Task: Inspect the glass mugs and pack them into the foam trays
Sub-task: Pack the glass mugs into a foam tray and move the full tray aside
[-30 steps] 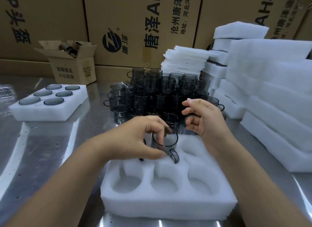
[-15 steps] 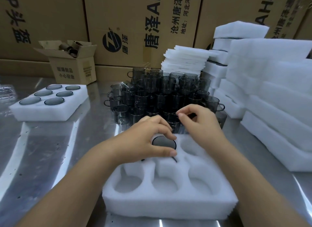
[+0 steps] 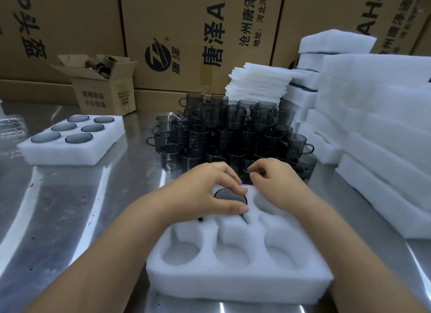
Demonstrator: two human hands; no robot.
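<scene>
Left hand (image 3: 205,193) grips mug (image 3: 227,196) seated in foam tray (image 3: 233,282); right hand (image 3: 277,184) pinches rim of piled mug (image 3: 243,165).

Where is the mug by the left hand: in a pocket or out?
In: the mug sits sunk in the foam tray, rim level with the foam; the left hand holds it.

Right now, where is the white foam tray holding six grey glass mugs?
Head view: the filled white foam tray sits left on the steel table, before the small open cardboard box.

smoky grey glass mugs (image 3: 229,131), white foam tray (image 3: 238,275), brown cartons (image 3: 196,33) – blk print
</scene>
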